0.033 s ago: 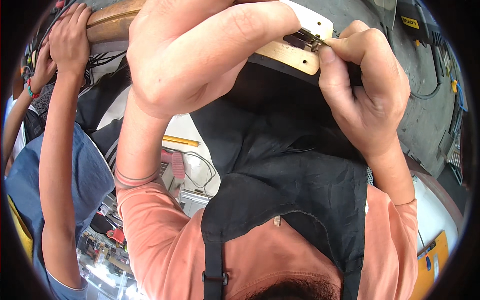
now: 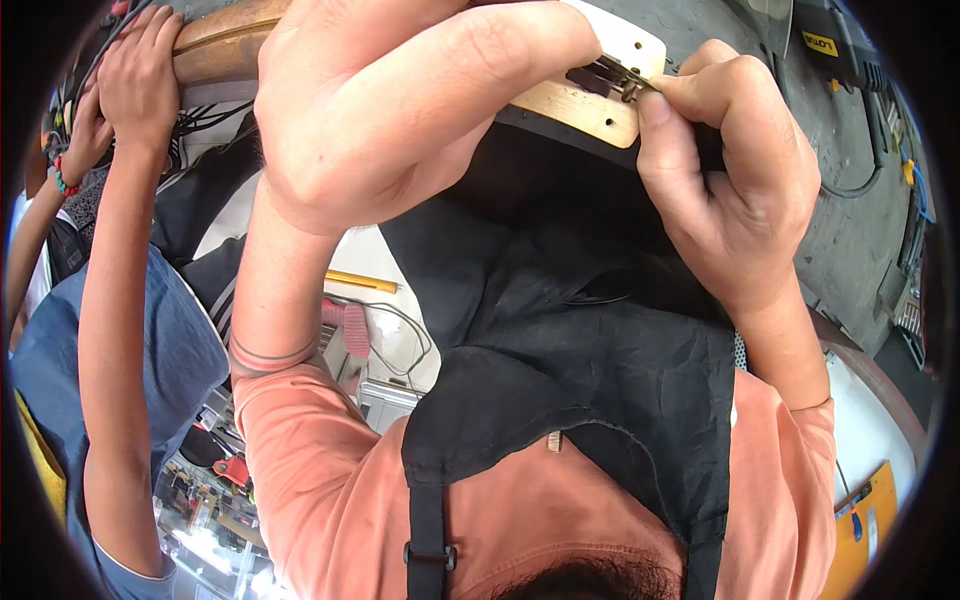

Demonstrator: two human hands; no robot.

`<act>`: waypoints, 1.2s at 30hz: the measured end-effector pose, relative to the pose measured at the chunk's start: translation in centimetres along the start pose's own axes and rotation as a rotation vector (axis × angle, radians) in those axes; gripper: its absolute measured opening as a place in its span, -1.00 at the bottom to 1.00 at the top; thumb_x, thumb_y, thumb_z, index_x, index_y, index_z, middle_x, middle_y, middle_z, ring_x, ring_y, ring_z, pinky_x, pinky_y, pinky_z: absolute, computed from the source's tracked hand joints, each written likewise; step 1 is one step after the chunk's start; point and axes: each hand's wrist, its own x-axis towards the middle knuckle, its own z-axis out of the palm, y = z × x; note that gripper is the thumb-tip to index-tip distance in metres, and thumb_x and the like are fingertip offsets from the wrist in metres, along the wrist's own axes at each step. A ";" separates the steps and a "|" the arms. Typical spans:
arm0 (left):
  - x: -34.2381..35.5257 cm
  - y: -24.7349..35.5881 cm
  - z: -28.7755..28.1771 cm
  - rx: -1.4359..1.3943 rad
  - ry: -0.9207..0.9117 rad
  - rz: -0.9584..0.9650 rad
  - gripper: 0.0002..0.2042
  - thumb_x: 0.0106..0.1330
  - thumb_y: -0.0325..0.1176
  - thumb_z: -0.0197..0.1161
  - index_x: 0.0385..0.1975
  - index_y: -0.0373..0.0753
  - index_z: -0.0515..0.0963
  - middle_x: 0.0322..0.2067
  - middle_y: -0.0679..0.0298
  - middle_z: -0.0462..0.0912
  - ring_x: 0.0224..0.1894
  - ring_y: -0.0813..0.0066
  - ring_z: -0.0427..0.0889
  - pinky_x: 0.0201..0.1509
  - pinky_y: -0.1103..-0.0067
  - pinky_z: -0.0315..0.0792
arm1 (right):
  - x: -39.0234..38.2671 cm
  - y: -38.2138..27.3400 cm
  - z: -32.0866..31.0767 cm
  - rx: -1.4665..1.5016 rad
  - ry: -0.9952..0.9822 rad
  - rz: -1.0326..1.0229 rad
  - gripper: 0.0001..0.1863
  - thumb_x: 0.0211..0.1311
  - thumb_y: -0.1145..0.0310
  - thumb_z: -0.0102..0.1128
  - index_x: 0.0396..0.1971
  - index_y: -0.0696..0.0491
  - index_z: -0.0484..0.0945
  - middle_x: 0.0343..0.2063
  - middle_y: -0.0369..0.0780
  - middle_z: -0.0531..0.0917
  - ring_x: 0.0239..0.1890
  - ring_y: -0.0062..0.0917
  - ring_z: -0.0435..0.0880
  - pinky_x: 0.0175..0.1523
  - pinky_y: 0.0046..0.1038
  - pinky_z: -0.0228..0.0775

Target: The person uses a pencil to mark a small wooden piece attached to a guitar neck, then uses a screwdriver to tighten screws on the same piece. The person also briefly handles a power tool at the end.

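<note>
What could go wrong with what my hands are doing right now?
Your right hand pinches at a small metal part; it might slip and drop, perhaps onto the black apron, where dark pieces could be hard to spot. Your left hand covers much of the pale plate, so a misalignment there may go unnoticed.

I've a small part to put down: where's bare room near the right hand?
Bare gray surface shows between the right hand and the black cable, and below that cable's bend. It's crowded at the slotted wooden plate by the left hand, and far left around another person's hand.
</note>
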 end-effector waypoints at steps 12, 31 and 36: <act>0.6 0.4 0.3 0.008 -0.022 0.024 -0.80 0.11 -0.49 0.55 -0.25 -0.17 0.81 -0.36 0.27 0.70 -0.40 0.33 0.65 -0.32 0.46 0.57 | -0.1 -0.1 -0.1 -0.006 -0.001 0.011 -0.85 0.29 0.74 0.40 -0.28 0.24 0.60 -0.46 -0.22 0.56 -0.45 -0.56 0.53 -0.29 -0.54 0.41; 0.7 0.5 -0.3 0.032 -0.050 0.019 -0.80 0.13 -0.46 0.55 -0.24 -0.13 0.81 -0.34 0.30 0.70 -0.38 0.32 0.65 -0.25 0.43 0.62 | 1.5 1.4 -1.7 -0.259 -0.274 -0.129 -0.75 0.03 0.69 0.45 -0.42 0.09 0.53 -0.50 -0.15 0.51 -0.47 -0.20 0.54 -0.32 -0.27 0.38; 0.9 0.3 -0.7 0.042 -0.049 0.035 -0.80 0.13 -0.45 0.55 -0.23 -0.12 0.81 -0.34 0.31 0.70 -0.38 0.32 0.65 -0.23 0.42 0.63 | 0.9 -1.0 -0.7 -0.074 -0.092 0.051 -0.80 0.23 0.75 0.42 -0.26 0.22 0.58 -0.40 -0.20 0.57 -0.36 -0.51 0.54 -0.16 -0.50 0.49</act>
